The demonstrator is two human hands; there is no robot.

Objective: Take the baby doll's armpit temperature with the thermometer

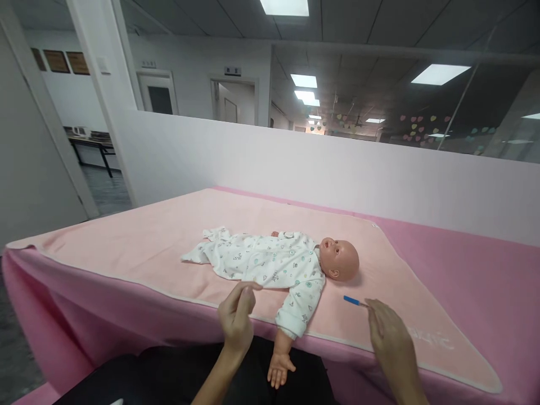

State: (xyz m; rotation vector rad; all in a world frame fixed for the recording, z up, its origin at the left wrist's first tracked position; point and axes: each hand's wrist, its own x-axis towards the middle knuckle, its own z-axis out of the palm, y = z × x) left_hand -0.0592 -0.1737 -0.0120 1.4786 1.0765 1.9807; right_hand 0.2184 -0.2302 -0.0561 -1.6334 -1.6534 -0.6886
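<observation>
A bald baby doll (340, 260) lies on its back on a peach pad, its head to the right. It wears a white printed romper (261, 259), whose empty-looking legs point left. One bare doll hand (280, 368) hangs over the near edge of the table. My left hand (238, 320) is closed in front of the romper's near side, with a fingertip at the cloth; what it pinches, if anything, is hidden. Below the doll's head, my right hand (390, 337) has its fingertips closed on the thin end of a small blue-handled stick (351, 300).
The peach pad (169, 225) covers most of a table draped in pink cloth (476, 270). Behind it runs a white low wall (295, 163) with glass above. A door frame stands at the left, with a dark table (95, 143) beyond it.
</observation>
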